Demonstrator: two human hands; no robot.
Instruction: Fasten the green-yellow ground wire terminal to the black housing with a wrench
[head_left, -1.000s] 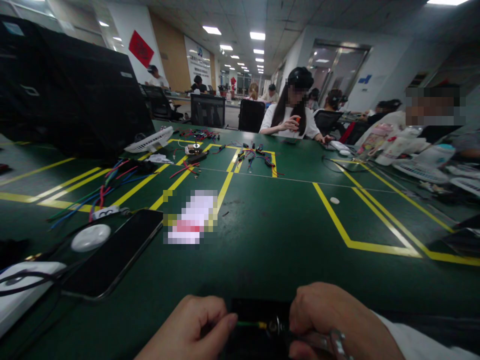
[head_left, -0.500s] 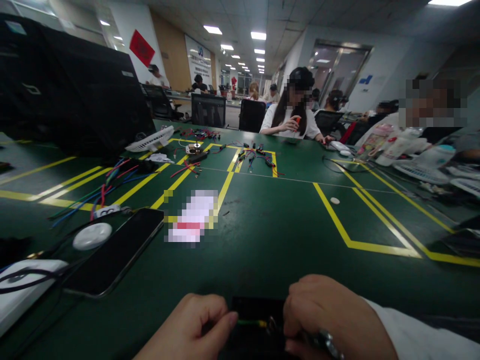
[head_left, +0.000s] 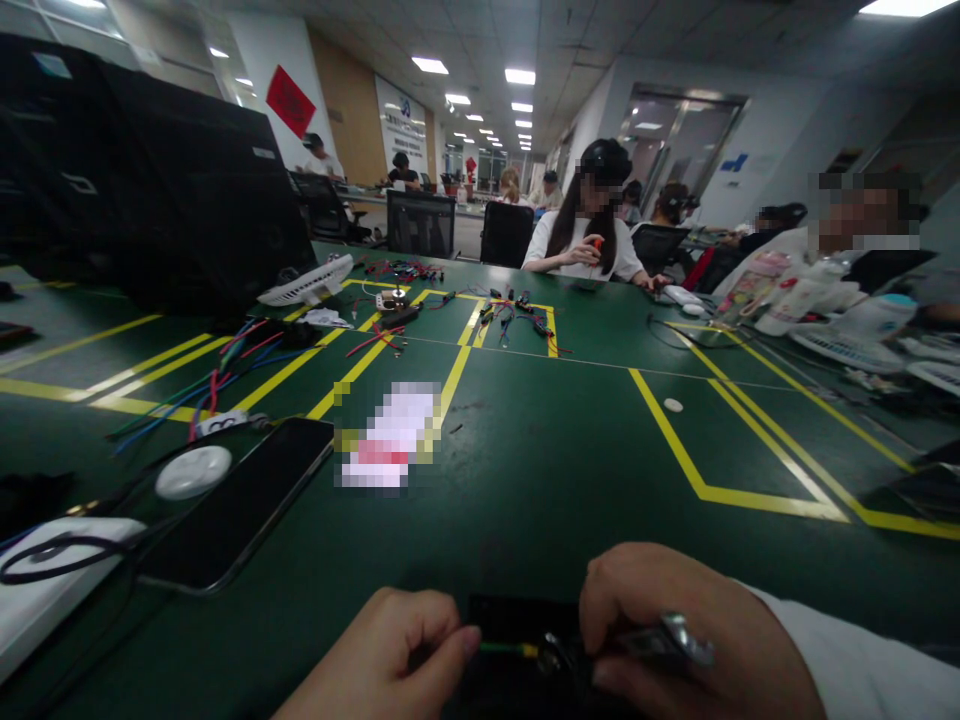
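Note:
At the bottom edge of the head view, my left hand [head_left: 390,660] pinches a thin green wire [head_left: 501,648] with a yellow tip between thumb and forefinger. My right hand [head_left: 675,640] is closed around a metal hand tool [head_left: 660,638], whose jaws meet the wire's tip. Both hands hover over a small black block [head_left: 517,612] that lies on the green table [head_left: 540,470]. Much of the tool is hidden by my fingers.
A black phone [head_left: 240,500], a white round puck [head_left: 193,472] and a white box with a black cable [head_left: 45,575] lie at the left. Coloured wires [head_left: 217,375] and a black bag [head_left: 150,190] sit further back. Other people sit across the table and at the right.
My right hand has turned, so the tool's metal handle now shows higher, over the knuckles. The view has shifted slightly. My left hand keeps its pinch on the wire.

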